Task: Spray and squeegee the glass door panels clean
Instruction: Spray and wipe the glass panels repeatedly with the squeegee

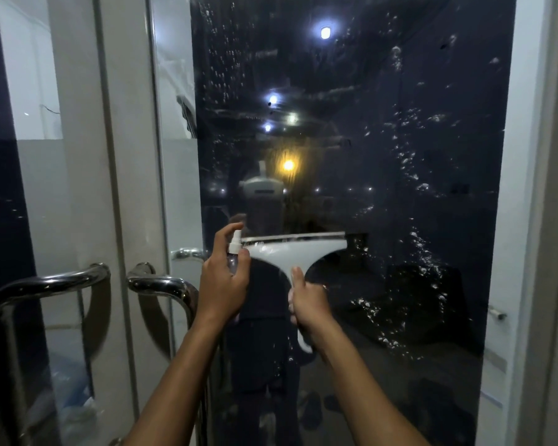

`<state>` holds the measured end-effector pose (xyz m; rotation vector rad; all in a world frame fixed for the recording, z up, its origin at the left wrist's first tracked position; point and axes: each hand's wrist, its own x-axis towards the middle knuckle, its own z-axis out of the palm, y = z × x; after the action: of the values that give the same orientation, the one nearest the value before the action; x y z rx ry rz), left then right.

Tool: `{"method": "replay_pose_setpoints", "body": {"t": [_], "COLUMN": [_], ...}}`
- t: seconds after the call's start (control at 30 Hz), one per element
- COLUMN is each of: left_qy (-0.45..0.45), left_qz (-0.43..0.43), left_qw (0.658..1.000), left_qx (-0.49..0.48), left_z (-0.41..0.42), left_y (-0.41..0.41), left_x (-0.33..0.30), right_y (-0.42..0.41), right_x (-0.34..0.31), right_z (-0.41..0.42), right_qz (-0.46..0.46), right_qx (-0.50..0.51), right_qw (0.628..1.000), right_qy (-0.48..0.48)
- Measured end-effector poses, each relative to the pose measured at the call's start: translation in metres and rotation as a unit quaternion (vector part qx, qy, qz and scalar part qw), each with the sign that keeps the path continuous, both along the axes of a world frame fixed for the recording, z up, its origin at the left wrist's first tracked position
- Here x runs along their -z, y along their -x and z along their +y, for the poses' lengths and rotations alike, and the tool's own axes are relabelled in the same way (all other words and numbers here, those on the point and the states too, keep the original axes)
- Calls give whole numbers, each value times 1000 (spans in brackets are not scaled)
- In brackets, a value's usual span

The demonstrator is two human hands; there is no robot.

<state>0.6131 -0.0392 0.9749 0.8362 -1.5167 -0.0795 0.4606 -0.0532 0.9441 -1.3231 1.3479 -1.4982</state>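
A dark glass door panel (400, 91) fills the middle of the head view, speckled with droplets and foam, thickest along its right side. My right hand (308, 304) grips the handle of a white squeegee (293, 251), thumb up along its neck, with the blade held level against the glass. My left hand (223, 284) holds a small clear spray bottle (234, 249) upright just left of the blade, index finger curled over the white nozzle.
Two curved chrome door handles (161, 284) stick out at the left, close to my left forearm. A second glass panel (23, 188) and white door frames stand further left. A white wall edge (535, 220) borders the right.
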Motion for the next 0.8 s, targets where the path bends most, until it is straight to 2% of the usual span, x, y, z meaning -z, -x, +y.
{"method": "replay_pose_setpoints", "body": {"t": [0.13,0.3,0.37,0.53,0.6,0.8], "left_qy": [-4,3,7,-3,-6,-3], "left_qz": [-15,-10,-12,-22,-27,-24], "left_qw": [1000,1000,1000,1000,1000,999], "left_qx": [-13,17,14,5,4,30], "left_z": [2,0,1,4,8,10], "left_y": [-4,-5,-6,-8,-9,-16], "left_x": [2,-5,-4,-2,-5,-16], "right_y": [-10,-12,-17,-25,-27,-21], "right_x": [28,-51,-62,10,18,-66], "right_z": [15,4,-1,12,15,-2], "right_qz": [-6,-21,-37,-43,-41,-34], "right_qx": [-28,-41,-47,-52,-53,-24], "right_qw": [999,999,998,996,996,999], "right_qy": [-43,6,15,-52,-64,17]}}
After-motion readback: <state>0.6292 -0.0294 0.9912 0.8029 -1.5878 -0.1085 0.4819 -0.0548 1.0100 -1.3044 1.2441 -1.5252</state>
